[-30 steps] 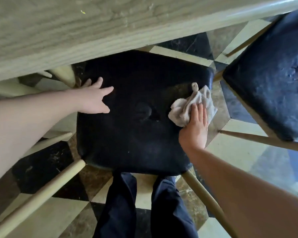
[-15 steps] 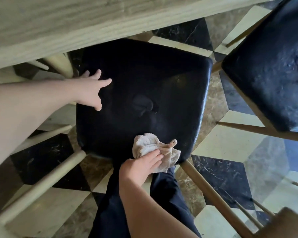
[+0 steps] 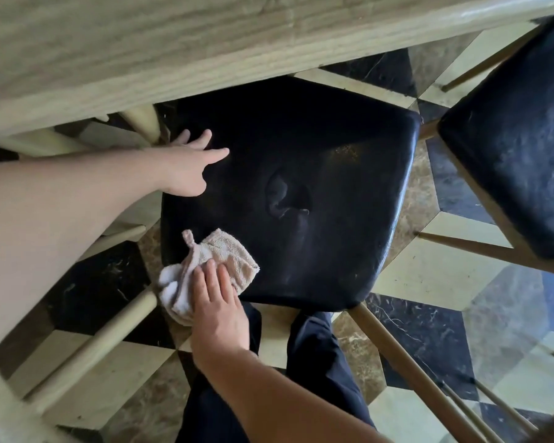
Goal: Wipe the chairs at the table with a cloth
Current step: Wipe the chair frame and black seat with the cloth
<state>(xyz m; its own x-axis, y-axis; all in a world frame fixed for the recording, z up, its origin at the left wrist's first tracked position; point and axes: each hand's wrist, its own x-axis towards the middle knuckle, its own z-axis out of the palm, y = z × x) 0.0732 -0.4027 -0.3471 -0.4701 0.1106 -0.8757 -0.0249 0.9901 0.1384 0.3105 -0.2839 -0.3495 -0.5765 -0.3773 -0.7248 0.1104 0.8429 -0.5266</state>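
A black padded chair seat (image 3: pixel 301 193) with a dimple in its middle sits partly under the light wooden table (image 3: pixel 141 49). A crumpled pale cloth (image 3: pixel 211 260) lies on the seat's near left corner and hangs over the edge. My right hand (image 3: pixel 218 305) presses flat on the cloth with straight fingers. My left hand (image 3: pixel 189 167) rests on the seat's far left part, fingers spread. A second black chair seat (image 3: pixel 518 135) stands to the right.
Pale wooden chair legs and rungs (image 3: pixel 406 362) slant around the seat. The floor (image 3: pixel 429 276) is patterned marble tile in black, cream and brown. My dark trouser legs (image 3: pixel 314 353) stand just in front of the seat.
My right hand has swept the cloth from the seat's right side along the near edge to the near left corner. The left hand has stayed on the seat's far left.
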